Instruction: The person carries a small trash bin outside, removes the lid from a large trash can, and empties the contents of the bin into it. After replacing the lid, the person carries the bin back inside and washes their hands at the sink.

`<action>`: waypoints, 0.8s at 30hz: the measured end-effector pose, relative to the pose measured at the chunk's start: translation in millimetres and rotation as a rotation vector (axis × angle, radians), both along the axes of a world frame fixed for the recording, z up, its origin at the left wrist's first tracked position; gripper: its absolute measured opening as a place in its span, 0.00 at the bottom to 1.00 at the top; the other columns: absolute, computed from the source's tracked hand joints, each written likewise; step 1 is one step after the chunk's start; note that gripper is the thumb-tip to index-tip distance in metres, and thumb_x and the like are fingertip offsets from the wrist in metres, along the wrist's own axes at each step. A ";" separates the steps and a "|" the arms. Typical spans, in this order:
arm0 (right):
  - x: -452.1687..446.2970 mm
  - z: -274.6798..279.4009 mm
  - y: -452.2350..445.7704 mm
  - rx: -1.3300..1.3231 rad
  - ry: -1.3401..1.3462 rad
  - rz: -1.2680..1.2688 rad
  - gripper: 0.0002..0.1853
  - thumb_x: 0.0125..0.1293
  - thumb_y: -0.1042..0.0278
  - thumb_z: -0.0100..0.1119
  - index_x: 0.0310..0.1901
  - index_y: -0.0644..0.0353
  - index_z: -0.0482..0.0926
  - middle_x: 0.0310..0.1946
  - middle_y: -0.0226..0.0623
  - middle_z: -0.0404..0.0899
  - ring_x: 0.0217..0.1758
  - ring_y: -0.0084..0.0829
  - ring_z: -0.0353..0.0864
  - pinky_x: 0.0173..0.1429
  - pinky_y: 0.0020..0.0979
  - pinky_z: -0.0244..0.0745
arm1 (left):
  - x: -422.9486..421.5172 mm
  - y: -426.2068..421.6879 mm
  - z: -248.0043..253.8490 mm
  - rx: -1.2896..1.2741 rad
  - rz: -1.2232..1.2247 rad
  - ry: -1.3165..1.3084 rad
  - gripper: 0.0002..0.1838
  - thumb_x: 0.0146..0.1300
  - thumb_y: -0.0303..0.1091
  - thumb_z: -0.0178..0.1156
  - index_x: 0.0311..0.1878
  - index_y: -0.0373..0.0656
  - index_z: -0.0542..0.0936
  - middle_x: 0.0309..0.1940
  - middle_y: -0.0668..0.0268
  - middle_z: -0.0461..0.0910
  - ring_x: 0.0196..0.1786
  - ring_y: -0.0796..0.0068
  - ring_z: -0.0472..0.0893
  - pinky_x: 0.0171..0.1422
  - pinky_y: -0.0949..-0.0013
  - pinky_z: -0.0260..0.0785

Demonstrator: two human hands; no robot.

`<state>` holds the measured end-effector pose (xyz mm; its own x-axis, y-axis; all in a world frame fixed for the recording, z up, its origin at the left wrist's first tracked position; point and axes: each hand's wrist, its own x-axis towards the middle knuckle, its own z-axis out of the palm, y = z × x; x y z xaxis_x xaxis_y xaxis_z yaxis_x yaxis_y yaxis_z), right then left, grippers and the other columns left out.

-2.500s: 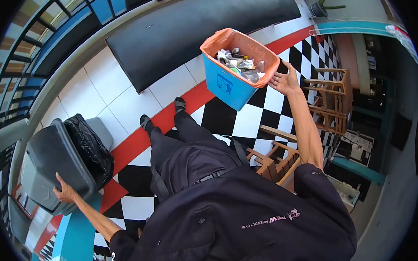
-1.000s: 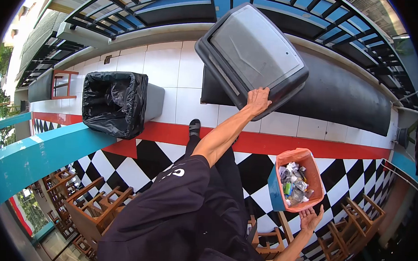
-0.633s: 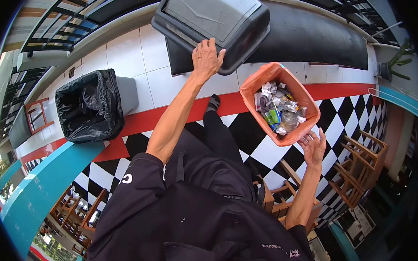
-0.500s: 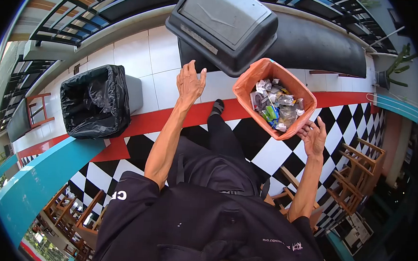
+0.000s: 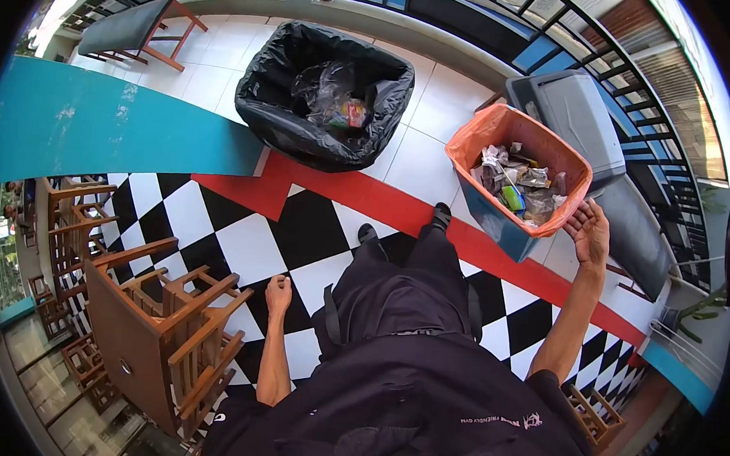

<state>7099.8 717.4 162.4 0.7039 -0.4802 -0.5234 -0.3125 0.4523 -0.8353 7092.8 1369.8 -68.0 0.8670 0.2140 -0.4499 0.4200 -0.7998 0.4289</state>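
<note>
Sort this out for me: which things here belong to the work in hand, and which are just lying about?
Part of the work, it seems:
blue bin holding rubbish
right hand, at that bin's rim
left hand, away from both bins
black-lined bin, open
grey lid, on neither bin

Just around:
black bench
brown table
wooden chairs
potted plant

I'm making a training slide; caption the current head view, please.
Right hand holding an orange-lined blue bin of trash, left hand apart from the black-lined bin.
</note>
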 end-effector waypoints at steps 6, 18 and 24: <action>135.3 -32.0 85.5 0.245 0.059 0.162 0.35 0.51 0.36 0.53 0.40 0.69 0.72 0.33 0.44 0.78 0.32 0.33 0.79 0.42 0.31 0.78 | -14.3 65.1 2.9 -0.292 0.507 -0.054 0.16 0.60 0.38 0.54 0.45 0.35 0.75 0.34 0.57 0.80 0.36 0.68 0.81 0.43 0.69 0.71; 422.1 -89.7 290.4 0.329 0.172 0.399 0.59 0.40 0.37 0.64 0.62 0.78 0.48 0.57 0.59 0.57 0.62 0.49 0.60 0.65 0.43 0.58 | 83.3 32.8 74.7 -0.552 0.475 -0.135 0.13 0.63 0.34 0.53 0.47 0.35 0.74 0.39 0.60 0.78 0.41 0.73 0.79 0.44 0.75 0.69; 526.5 -139.5 380.5 0.112 0.371 0.386 0.55 0.40 0.42 0.65 0.61 0.75 0.53 0.57 0.60 0.60 0.59 0.52 0.64 0.60 0.53 0.58 | 268.4 -14.9 131.5 -0.595 0.158 -0.344 0.11 0.60 0.30 0.55 0.44 0.34 0.75 0.38 0.57 0.79 0.43 0.69 0.80 0.49 0.68 0.70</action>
